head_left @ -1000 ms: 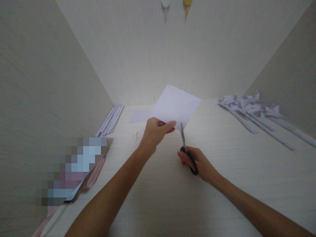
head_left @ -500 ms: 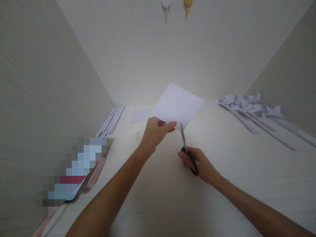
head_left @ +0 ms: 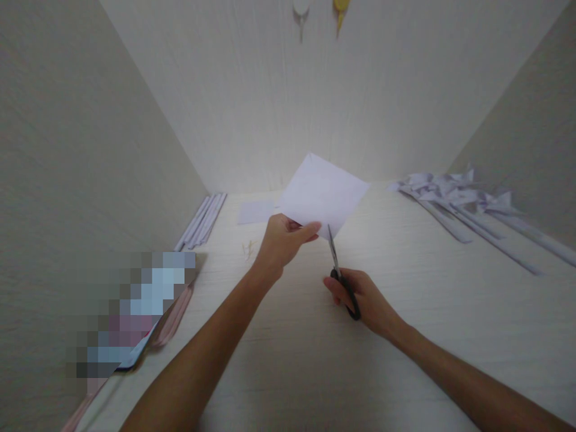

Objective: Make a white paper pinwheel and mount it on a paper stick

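Note:
My left hand (head_left: pixel 285 240) pinches the lower left edge of a white square sheet of paper (head_left: pixel 321 189), thumb on top. The sheet is tilted like a diamond, raised above the table. In my right hand (head_left: pixel 355 294) is a pair of scissors (head_left: pixel 335 258) with black handles, my fingers wrapped through the loops. The blades point away from me and overlap the sheet's near corner, just right of my left thumb. They look almost closed.
White paper sticks (head_left: pixel 202 219) lie at the back left, above a pixelated device (head_left: pixel 148 306) leaning at the left wall. A flat paper (head_left: pixel 255 212) and small thin sticks (head_left: pixel 248 249) lie behind my left arm. Paper pinwheels (head_left: pixel 454 192) lie at right. Two hooks (head_left: pixel 341 12) hang on the wall.
Hardly anything differs. The paper has tipped very slightly, and both hands keep their grips with the scissors at the same corner.

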Available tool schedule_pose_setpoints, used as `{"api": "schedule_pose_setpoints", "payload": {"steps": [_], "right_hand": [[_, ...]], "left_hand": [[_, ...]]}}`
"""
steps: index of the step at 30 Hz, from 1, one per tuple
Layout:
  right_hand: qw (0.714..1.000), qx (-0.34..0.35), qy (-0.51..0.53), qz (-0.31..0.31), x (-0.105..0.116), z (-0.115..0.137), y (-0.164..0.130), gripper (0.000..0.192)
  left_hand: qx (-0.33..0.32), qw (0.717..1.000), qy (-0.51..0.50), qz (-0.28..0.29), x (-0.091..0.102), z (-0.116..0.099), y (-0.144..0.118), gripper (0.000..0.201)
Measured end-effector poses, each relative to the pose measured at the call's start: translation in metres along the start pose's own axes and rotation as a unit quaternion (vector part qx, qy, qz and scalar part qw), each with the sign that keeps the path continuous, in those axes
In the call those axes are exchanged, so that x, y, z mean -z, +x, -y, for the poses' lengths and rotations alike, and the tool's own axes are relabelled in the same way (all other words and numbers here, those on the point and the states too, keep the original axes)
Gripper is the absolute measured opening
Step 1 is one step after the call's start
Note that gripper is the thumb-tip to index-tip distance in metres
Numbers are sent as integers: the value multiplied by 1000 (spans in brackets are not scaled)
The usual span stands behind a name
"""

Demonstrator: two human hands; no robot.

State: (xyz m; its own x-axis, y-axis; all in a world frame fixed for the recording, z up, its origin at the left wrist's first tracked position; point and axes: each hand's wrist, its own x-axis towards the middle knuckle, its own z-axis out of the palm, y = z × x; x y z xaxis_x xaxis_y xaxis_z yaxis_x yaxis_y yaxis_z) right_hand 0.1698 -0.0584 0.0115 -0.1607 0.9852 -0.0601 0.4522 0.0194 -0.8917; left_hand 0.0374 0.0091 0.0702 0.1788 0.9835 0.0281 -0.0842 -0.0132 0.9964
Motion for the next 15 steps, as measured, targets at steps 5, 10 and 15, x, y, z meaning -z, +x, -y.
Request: {"api": "schedule_pose_setpoints", "payload": {"steps": [5,10,15], "right_hand": [[1000,2,-10,-5,0,-2,1,40],[1000,2,-24,-12,0,-3,0,41],[1000,0,-21,-13,0,-5,1,43]], "left_hand": [[4,1000,-3,4,0,0,0,16],[6,1000,-6,2,1,0,1,21],[5,1000,-4,6,1,0,0,21]]}}
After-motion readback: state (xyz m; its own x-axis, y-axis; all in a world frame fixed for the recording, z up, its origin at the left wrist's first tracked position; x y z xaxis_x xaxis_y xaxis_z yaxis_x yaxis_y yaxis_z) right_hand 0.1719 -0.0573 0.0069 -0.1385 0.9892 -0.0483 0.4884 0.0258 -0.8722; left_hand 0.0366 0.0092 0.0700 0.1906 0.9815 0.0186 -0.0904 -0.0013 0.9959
